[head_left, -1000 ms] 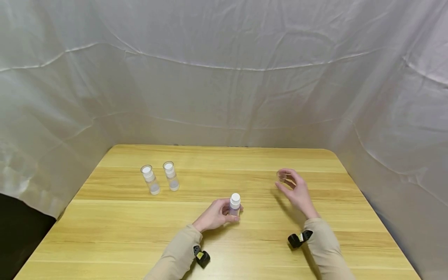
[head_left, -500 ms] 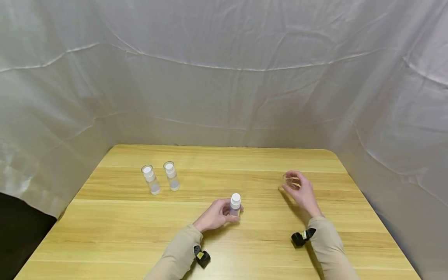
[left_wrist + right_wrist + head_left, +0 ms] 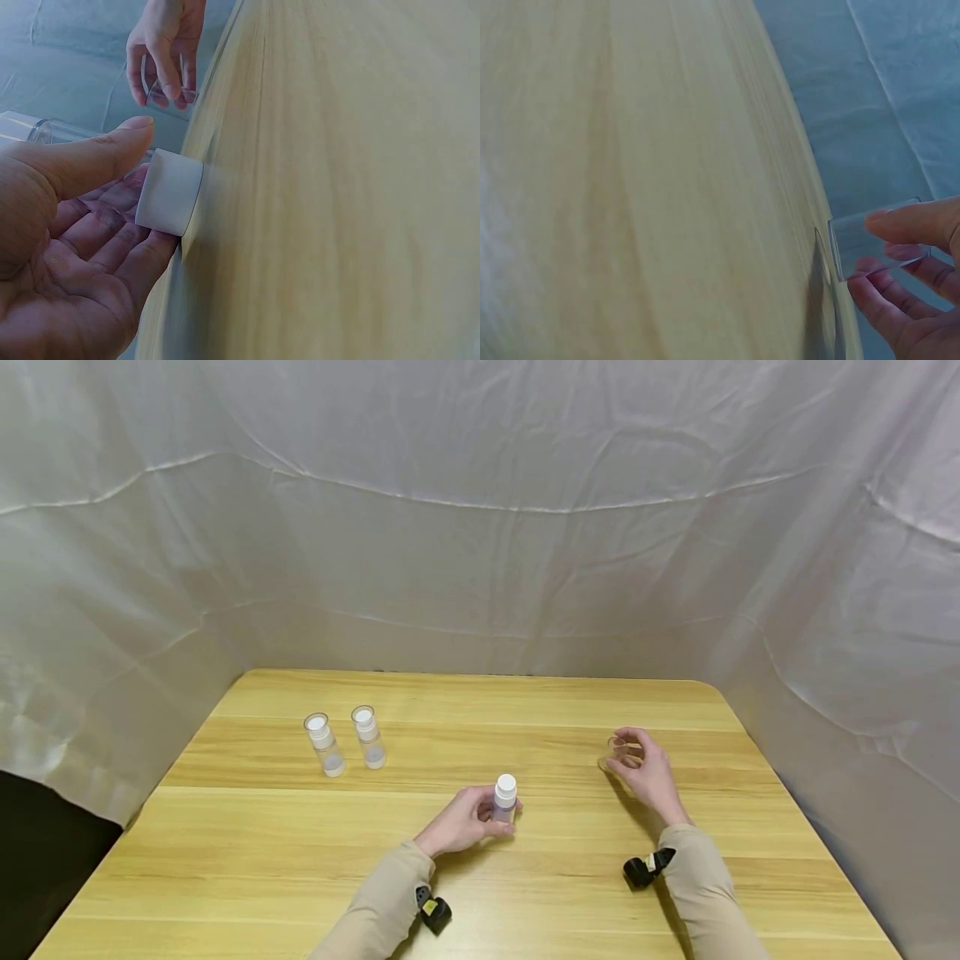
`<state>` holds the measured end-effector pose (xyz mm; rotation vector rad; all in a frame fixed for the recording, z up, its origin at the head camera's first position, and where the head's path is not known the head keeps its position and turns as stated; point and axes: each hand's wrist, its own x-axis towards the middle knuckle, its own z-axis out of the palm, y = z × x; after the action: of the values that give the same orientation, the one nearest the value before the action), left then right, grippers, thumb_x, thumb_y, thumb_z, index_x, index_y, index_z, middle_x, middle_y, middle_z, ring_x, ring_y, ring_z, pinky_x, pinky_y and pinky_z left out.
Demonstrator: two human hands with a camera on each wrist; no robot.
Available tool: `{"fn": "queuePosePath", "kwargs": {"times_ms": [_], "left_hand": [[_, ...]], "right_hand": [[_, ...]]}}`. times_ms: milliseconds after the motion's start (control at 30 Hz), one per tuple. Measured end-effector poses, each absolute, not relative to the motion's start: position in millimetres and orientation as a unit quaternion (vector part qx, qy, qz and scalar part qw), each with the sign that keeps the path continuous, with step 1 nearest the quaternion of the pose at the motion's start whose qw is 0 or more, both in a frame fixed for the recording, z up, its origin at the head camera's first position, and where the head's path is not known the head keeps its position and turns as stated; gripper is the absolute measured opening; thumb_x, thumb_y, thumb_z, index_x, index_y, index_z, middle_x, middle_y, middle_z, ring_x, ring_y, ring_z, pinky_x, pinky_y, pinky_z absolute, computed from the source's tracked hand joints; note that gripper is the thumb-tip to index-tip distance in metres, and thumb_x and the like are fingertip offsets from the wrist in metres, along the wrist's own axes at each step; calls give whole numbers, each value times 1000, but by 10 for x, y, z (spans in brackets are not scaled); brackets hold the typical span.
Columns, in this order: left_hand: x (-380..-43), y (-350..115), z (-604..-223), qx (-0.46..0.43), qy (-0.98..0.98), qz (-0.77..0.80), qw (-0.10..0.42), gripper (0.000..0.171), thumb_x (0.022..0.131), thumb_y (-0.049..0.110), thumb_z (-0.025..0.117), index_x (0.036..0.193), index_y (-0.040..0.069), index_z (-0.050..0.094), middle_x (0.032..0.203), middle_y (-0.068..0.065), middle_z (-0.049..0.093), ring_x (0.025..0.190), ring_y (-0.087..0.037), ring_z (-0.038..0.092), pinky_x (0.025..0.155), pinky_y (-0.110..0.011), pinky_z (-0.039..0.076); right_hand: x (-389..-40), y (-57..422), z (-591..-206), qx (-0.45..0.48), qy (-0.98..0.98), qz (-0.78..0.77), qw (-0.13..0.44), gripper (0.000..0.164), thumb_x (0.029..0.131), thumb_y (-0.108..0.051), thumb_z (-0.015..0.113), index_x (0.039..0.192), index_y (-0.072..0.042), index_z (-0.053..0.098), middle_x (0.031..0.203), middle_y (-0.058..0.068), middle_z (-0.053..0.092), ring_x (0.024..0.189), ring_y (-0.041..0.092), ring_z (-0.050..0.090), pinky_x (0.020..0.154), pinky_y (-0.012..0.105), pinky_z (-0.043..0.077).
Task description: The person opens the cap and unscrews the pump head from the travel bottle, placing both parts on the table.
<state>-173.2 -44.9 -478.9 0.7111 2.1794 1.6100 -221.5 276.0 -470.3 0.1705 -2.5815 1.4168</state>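
Near the middle of the table, my left hand (image 3: 459, 822) grips a small bottle (image 3: 506, 793) with a white top and a see-through body. Thumb and fingers lie on either side of it, and it stands upright. Its white base (image 3: 171, 191) shows close to the tabletop in the left wrist view. Farther right, my right hand (image 3: 647, 777) holds a clear cap (image 3: 855, 240) between thumb and fingertips. That cap is at or just above the wood; I cannot tell whether it touches. The held bottle has no clear cap over its white top.
Two similar bottles stand at the back left, one bottle (image 3: 324, 743) slightly nearer and the other bottle (image 3: 368, 737) to its right. Both wear clear caps. The wooden table (image 3: 480, 710) has grey fabric (image 3: 480, 568) hanging behind and beside it.
My right hand has moved a little to the right and slightly nearer me with the clear cap, then almost stopped. My left hand and its bottle have stayed put.
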Motion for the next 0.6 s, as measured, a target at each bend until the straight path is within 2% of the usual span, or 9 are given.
{"fn": "queuePosePath", "kwargs": {"times_ms": [200, 600], "left_hand": [[-1734, -445, -4798, 249, 768, 566, 167, 36, 87, 0, 73, 121, -6, 64, 122, -20, 70, 125, -36, 62, 114, -50, 47], [-1739, -445, -4789, 245, 765, 569, 175, 37, 88, 0, 72, 123, -5, 64, 125, -20, 69, 128, -38, 60, 116, -51, 44]], "right_hand": [[-2223, 2765, -4712, 54, -871, 480, 92, 52, 88, 5, 71, 135, 7, 49, 126, 31, 61, 119, 47, 62, 105, 48, 53], [-2224, 2782, -4741, 52, -883, 459, 77, 57, 91, 3, 68, 141, 5, 43, 131, 30, 56, 124, 47, 57, 107, 55, 50]]}}
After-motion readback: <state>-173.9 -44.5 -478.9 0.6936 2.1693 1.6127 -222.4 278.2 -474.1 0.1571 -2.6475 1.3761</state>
